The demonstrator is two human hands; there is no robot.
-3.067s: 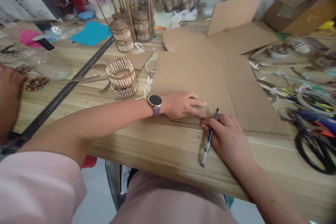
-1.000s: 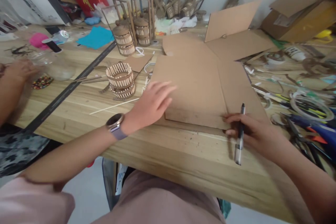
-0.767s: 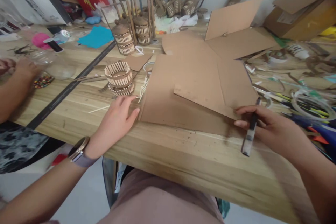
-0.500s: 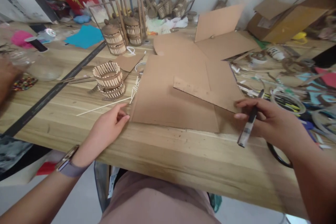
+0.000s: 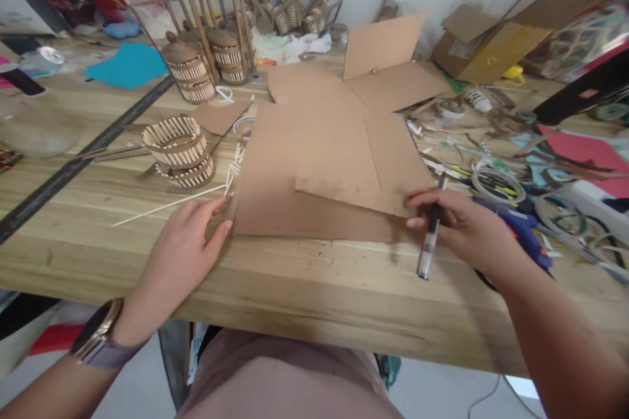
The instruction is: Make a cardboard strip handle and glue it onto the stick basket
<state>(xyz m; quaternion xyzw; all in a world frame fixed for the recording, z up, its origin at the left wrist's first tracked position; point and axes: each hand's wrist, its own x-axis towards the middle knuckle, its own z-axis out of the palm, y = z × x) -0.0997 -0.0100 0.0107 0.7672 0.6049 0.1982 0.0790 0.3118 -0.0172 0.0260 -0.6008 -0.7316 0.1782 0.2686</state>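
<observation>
A large brown cardboard sheet (image 5: 265,163) lies flat on the wooden table. At its left front corner rests my left hand (image 5: 189,245), thumb and fingers apart, with the thumb touching the edge. My right hand (image 5: 452,226) pinches the right end of a smaller cardboard piece (image 5: 344,193), whose front edge lies over the sheet. A pen (image 5: 430,236) with a clear barrel is also tucked between the fingers of that hand, pointing down. Left of the sheet stands an open round basket (image 5: 179,150) of pale sticks and brown strips. Short white sticks (image 5: 236,167) lie between basket and sheet.
Lidded baskets with tall handles (image 5: 189,72) stand at the back left, beside blue paper (image 5: 126,65). A folded cardboard piece (image 5: 383,46) rises behind the sheet. Rolls of tape (image 5: 497,182), a blue glue gun (image 5: 523,229) and scraps crowd the right side.
The smaller cardboard piece has swung lower at its left end, closer to the sheet's front edge. My left hand has its fingers more spread at the corner. The view has shifted right.
</observation>
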